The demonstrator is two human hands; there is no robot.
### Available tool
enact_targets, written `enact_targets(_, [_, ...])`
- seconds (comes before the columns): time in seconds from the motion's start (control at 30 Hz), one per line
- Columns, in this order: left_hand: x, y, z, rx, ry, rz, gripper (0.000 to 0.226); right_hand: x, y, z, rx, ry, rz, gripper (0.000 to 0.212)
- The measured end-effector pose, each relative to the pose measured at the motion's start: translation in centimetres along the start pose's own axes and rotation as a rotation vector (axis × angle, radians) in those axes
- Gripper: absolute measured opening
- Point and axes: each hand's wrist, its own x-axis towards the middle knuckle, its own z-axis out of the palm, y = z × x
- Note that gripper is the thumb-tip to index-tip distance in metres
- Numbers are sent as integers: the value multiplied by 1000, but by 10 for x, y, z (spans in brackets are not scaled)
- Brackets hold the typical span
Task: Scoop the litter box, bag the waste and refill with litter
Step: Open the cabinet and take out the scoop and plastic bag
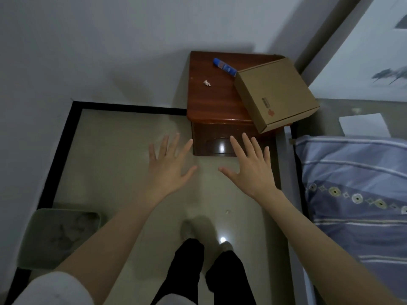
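No litter box, scoop, waste bag or litter sack shows anywhere in this view, so the task's things must lie outside it. The job appears not yet begun.

The left hand (169,166) and the right hand (248,168) hang side by side in the air above the floor (114,150), backs up, all fingers spread wide apart and gripping nothing. Held out flat and empty like this, they read as a ready pose rather than a reach for anything nearby. Bare forearms run back to a pale sleeve (55,289) at the lower left. Below them stand two legs in black trousers (187,267).

The floor is glossy pale tile, bright enough to mirror a lamp, with a black border strip along its wall edge. A soft green mat (59,236), rounded at the corners and smudged dark, lies at the floor's left edge against the wall.

Beyond the fingertips stands a polished reddish wooden nightstand (211,102), tucked into the corner between wall and bed, its drawer front shiny. At the right front corner of its top sits a flat corrugated cardboard box (275,93), turned askew and overhanging the edge. A blue tube (224,67) lies near the back edge, touching or just beside the box. A crumpled paper scrap (207,83) rests well apart, toward the middle.

A blue striped pillow (352,183), soft cloth with an embroidered band, fills the right side.
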Motion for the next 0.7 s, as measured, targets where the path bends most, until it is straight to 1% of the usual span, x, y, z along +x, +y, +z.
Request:
enact_targets(0.07, [22,-3,16,-28,-25,-26,81,27,8,11,-10,3,-26,81])
enact_targets(0.17, [54,-2,53,-63,-79,-56,72,71,22,35,-35,11,-77,80])
enact_targets(0.23, [76,-1,85,-91,-110,-92,71,99,30,57,-44,27,-121,79])
enact_targets(0.33, [106,-2,140,-140,-76,-151,72,139,46,96,-86,107,-185,80])
enact_targets(0.4, [123,-4,178,-194,-45,-176,72,161,57,122,-101,189,-208,79])
enact_targets(0.5, [152,-15,233,-277,-6,-207,74,197,72,155,-116,373,-231,76])
enact_targets(0.57, [175,-25,265,-352,45,-217,76,221,81,176,-136,468,-236,76])
enact_targets(0.63, [199,-33,292,-442,129,-201,79,242,88,197,-185,561,-250,77])
enact_targets(0.7, [217,-33,309,-560,244,-151,80,256,94,210,-244,690,-275,79])
